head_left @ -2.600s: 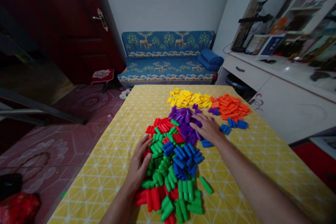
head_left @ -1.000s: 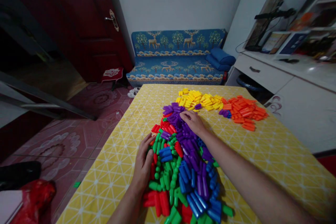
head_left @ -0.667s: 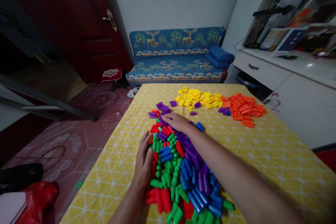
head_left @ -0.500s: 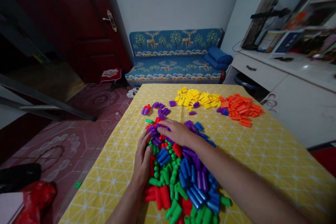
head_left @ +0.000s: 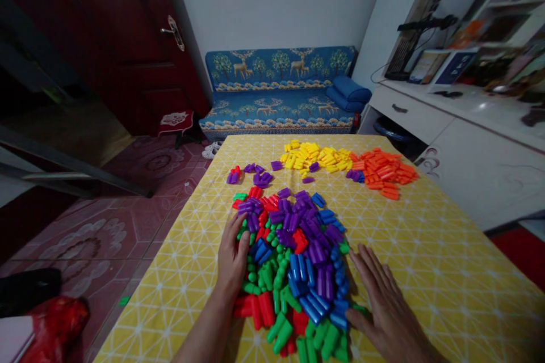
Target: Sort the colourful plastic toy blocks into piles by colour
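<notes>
A mixed heap of plastic toy building pieces lies before me: purple pieces [head_left: 304, 212], blue pieces [head_left: 315, 306], green pieces [head_left: 276, 269] and red pieces [head_left: 264, 309]. My left hand [head_left: 232, 255] rests against the heap's left edge, its fingers extended and thumb apart, holding nothing. Along the right edge, my right hand [head_left: 383, 306] is open with fingers stretched forward; its thumb is by the blue pieces and partly covers a green one. A few purple pieces [head_left: 263, 180] lie apart beyond the heap.
Farther back on the yellow patterned tablecloth [head_left: 183, 272] are a yellow pile [head_left: 315, 156] and an orange pile [head_left: 383, 170], with a few purple and blue pieces beside them. A blue sofa [head_left: 276, 91] stands behind the table, a white cabinet [head_left: 468, 164] at right.
My right hand has moved from the far left part of the heap back to its right side and now lies open. My left hand has stayed nearly in place.
</notes>
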Demonstrator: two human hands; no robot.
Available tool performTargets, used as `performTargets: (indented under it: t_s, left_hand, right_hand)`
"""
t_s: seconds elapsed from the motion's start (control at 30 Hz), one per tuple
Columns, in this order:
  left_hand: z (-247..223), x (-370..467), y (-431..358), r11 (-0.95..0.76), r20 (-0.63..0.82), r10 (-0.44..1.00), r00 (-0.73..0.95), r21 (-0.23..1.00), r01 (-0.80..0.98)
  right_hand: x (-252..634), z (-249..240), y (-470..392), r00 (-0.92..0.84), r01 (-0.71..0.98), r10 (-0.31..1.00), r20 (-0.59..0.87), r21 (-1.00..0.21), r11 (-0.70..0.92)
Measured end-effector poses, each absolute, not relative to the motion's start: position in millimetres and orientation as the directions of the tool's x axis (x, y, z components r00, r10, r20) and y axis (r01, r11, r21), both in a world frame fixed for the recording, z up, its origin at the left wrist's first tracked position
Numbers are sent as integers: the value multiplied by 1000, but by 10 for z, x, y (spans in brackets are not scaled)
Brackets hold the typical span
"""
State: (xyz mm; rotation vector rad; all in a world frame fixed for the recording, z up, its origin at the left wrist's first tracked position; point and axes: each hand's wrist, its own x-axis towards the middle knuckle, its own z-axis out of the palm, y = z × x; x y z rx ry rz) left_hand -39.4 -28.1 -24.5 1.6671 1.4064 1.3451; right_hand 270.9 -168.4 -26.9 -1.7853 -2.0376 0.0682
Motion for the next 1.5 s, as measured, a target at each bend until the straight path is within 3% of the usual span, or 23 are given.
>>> performTargets:
  t_s: [0.23,0.43,0.53,0.63,0.7,0.8,0.9,1.0,1.17,1.27,1.4,1.5]
  left_hand:
    - [-184,-418,-280,-252,273,962,-27,919,304]
    - [-134,-435,-289,-240,266,960,-84,941,240]
    - [-135,-460,-292,-223,252,961,-116,950,220]
    - [-136,-474,-294,-210,241,962,-129,954,216]
    - [-133,-467,-289,-211,243,962,-127,952,221]
    - [-122,-444,-276,-206,240,962,-127,950,234]
    - [-102,-430,-265,-201,238,963,-127,947,250]
    - [-88,-436,-262,-200,241,962,-125,941,273]
    - [-117,-461,-269,-174,219,967,-131,942,287]
    - [-132,-464,-280,-148,193,971,-144,950,275]
    - [-115,-450,-290,-116,166,974,-154,950,289]
    - [-94,-440,-290,-104,161,974,-161,944,312]
  right_hand:
    - [2113,-128,-1106,-81,831,981,176,-531,164]
    - [1875,86,-859,-307,712,938,163,-615,340]
    - [1974,155,-832,-431,624,877,213,-631,460]
    - [2301,176,-707,-327,592,871,367,-639,491]
    - [2683,158,-511,-109,658,877,469,-627,417]
    - [3424,76,-84,135,866,808,574,-464,185]
    - [4064,-61,287,210,960,794,570,-275,-57]
    - [4273,-183,398,178,979,847,500,-181,-99]
    - [3888,-147,91,-38,969,919,393,-210,129]
    - [3813,2,-10,-110,936,889,445,-253,243]
    - [4239,132,277,134,969,815,564,-246,11]
    - [4655,101,596,275,953,810,518,-261,-157]
